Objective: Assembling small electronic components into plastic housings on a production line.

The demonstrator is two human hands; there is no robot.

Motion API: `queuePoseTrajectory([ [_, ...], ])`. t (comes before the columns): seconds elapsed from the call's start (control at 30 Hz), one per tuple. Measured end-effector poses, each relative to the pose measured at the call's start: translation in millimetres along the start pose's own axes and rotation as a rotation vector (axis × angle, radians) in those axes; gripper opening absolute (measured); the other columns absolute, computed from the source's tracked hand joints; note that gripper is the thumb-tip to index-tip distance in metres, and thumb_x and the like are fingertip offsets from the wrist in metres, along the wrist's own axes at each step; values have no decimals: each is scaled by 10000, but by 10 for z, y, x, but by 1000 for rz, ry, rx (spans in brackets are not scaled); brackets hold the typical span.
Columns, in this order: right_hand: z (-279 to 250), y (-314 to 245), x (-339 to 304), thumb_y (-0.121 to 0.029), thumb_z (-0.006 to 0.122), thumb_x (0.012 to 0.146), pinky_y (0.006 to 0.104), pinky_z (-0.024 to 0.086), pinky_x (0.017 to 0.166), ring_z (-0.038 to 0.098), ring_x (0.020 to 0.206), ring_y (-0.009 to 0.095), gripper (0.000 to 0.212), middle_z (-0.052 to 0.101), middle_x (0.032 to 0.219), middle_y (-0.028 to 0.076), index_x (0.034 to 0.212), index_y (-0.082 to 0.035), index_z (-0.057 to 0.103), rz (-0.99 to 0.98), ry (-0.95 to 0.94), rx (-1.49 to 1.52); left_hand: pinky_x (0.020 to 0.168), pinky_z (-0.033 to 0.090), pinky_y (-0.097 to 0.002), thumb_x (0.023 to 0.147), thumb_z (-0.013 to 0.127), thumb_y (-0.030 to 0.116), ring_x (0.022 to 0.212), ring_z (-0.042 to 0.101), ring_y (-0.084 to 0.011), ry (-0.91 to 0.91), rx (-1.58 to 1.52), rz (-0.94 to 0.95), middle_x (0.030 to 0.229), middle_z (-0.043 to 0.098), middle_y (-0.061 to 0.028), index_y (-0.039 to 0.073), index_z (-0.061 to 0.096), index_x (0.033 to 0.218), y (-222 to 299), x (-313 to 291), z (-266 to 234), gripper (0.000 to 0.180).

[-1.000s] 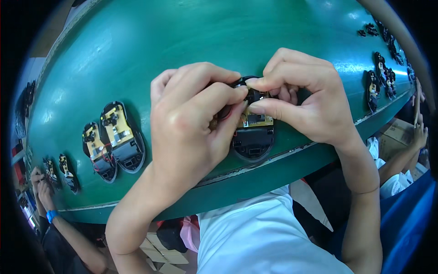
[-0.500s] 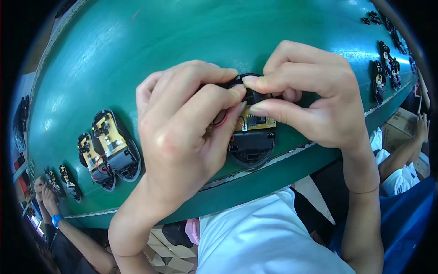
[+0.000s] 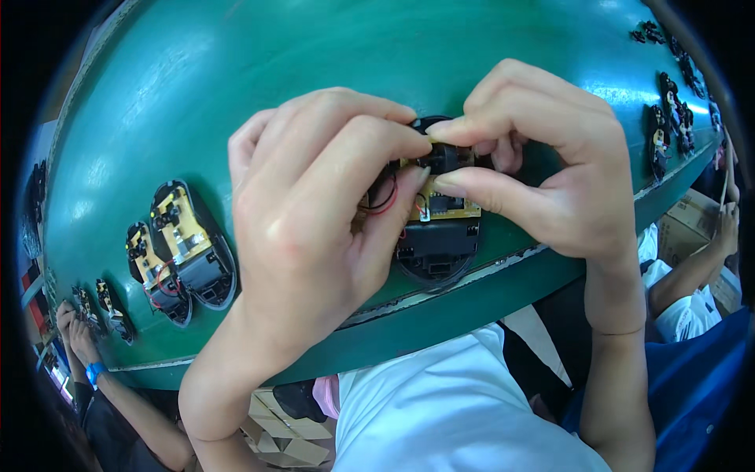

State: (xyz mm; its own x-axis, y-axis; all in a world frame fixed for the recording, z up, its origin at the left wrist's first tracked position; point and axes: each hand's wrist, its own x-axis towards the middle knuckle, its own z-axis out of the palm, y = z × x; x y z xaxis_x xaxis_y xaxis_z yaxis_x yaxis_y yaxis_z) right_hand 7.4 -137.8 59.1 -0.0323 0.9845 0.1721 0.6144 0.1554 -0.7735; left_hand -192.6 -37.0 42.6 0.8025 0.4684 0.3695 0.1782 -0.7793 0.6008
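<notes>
An opened computer mouse (image 3: 437, 253) lies in front of me with its tan circuit board, black housing and thin red and black wires showing. Over its upper half, my left hand (image 3: 314, 189) pinches with thumb and forefinger at the board's left side. My right hand (image 3: 554, 157) comes from the other side, thumb and forefinger closed about the black scroll wheel (image 3: 447, 158) at the board's middle. Both hands' fingertips nearly meet there. The left fingers hide much of the mouse's left side, so their exact grip is partly covered.
Two more opened mice (image 3: 185, 248) lie side by side to the left on the green table (image 3: 314, 47). Further left, another person's hands (image 3: 75, 330) are near smaller-looking mice (image 3: 116, 311). Several mice (image 3: 668, 110) line the right side. Cardboard boxes (image 3: 688, 224) stand beyond the table's right edge.
My fingers have shifted slightly at the scroll wheel, and more of it now shows between them. The mouse stays in nearly the same place; the whole view has moved a little.
</notes>
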Motion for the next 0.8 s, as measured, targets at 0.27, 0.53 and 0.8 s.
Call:
queuePoseTrajectory([
  [0.27, -43, 29, -97, 46, 755, 827, 227, 518, 713, 622, 855, 128, 328, 634, 1097, 120, 1142, 86, 672, 104, 137, 166, 974, 474, -350, 769, 767, -49, 1033, 682, -281, -44, 11, -35, 1073, 733, -134, 6, 707, 986, -25, 3, -18, 232],
  [0.53, -36, -73, -234, 65, 764, 788, 227, 495, 784, 623, 887, 130, 359, 690, 1111, 144, 1137, 77, 679, 143, 128, 149, 1007, 467, -374, 788, 761, -46, 1085, 687, -289, -70, 37, 17, 1117, 746, -131, 12, 717, 1003, -26, 8, -78, 227],
  [0.8, -28, -53, -208, 49, 815, 729, 263, 517, 749, 654, 829, 166, 357, 736, 1015, 156, 1071, 59, 713, 31, 158, 76, 1004, 470, -381, 782, 780, -18, 1089, 690, -284, -65, 55, 9, 1096, 758, -109, 20, 722, 995, -4, 9, -88, 224],
])
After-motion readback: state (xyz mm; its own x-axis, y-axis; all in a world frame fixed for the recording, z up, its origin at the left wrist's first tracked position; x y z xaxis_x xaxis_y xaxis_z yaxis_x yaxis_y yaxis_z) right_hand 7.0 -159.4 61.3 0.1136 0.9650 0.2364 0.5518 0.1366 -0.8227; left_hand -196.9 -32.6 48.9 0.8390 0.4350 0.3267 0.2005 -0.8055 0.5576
